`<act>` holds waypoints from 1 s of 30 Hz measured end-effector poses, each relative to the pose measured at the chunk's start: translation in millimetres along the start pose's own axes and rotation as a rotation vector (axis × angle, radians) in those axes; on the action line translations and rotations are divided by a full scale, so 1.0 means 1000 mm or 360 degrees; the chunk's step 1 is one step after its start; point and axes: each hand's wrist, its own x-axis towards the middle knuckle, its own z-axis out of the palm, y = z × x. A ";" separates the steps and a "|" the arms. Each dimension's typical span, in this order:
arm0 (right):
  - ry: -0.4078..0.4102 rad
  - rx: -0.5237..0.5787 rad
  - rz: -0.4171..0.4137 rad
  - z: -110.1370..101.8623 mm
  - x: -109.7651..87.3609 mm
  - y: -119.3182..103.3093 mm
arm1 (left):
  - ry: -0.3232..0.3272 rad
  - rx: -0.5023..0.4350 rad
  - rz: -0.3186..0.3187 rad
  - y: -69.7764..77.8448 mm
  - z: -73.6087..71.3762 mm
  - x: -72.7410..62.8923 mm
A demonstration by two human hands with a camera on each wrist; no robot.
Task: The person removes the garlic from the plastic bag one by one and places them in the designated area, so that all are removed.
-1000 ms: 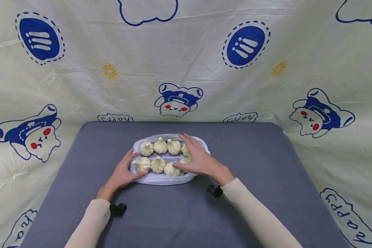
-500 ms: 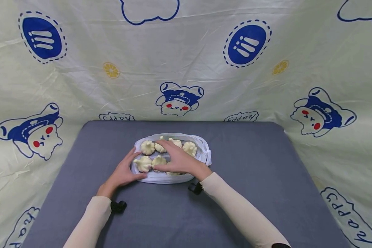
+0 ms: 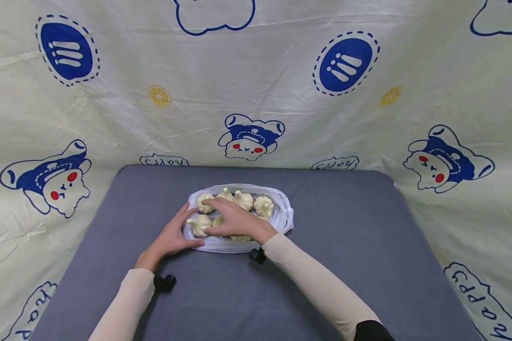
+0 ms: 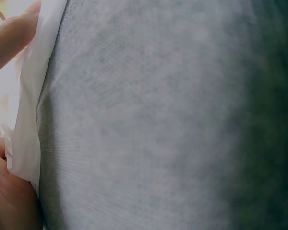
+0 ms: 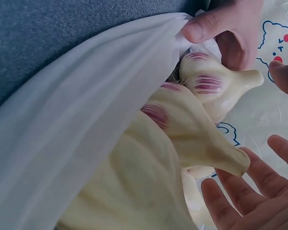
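A white plastic bag (image 3: 285,213) with a rolled-down rim lies on the table, its mouth facing up. Inside sit several garlic bulbs (image 3: 199,224) in two rows, pale with purple streaks in the right wrist view. My left hand (image 3: 172,235) holds the bag's left end; in the left wrist view its thumb (image 4: 13,37) lies over the white film. My right hand (image 3: 239,221) reaches in over the bulbs from the right, covering several of them. Its fingers (image 5: 225,203) are extended and spread near a bulb's stem (image 5: 237,163) in the right wrist view.
A grey cloth-covered table (image 3: 324,246) surrounds the bag. Behind and beside it hangs a pale curtain (image 3: 256,66) printed with blue cartoon figures and lettering. A black wrist camera (image 3: 165,283) sits below the left hand, another camera (image 3: 257,255) below the right.
My right hand has moved left across the bag, uncovering the far right bulb and covering ones nearer the middle and left. My left hand has stayed at the left end.
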 end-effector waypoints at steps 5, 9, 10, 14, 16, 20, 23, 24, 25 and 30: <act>-0.0021 -0.0022 -0.0034 0.002 0.007 0.000 | -0.0010 0.0016 0.0005 0.001 -0.001 0.000; -0.0037 -0.0027 -0.0039 0.004 0.012 0.002 | -0.0015 0.0010 0.0009 0.001 -0.001 0.001; -0.0041 -0.0035 -0.0037 0.005 0.013 0.002 | -0.0020 0.0001 0.0003 0.002 -0.001 0.001; -0.0065 -0.0078 -0.0029 0.011 0.018 0.005 | -0.0030 0.0013 -0.0001 0.000 0.000 0.001; -0.0077 -0.0104 -0.0022 0.014 0.020 0.004 | -0.0028 0.0022 0.0000 -0.001 0.000 0.001; -0.0080 -0.0139 -0.0003 0.017 0.023 0.001 | -0.0036 0.0030 0.0001 -0.001 0.000 0.000; -0.0075 -0.0141 0.0001 0.019 0.025 0.001 | -0.0040 0.0021 0.0011 0.000 0.000 0.000; -0.0073 -0.0141 -0.0003 0.020 0.026 0.001 | -0.0039 0.0019 0.0016 0.000 0.000 0.001; -0.0070 -0.0138 -0.0013 0.021 0.027 0.002 | -0.0038 0.0018 0.0020 0.000 0.000 0.001; -0.0047 -0.0108 -0.0070 0.024 0.029 0.002 | -0.0032 0.0028 0.0021 -0.001 0.000 0.000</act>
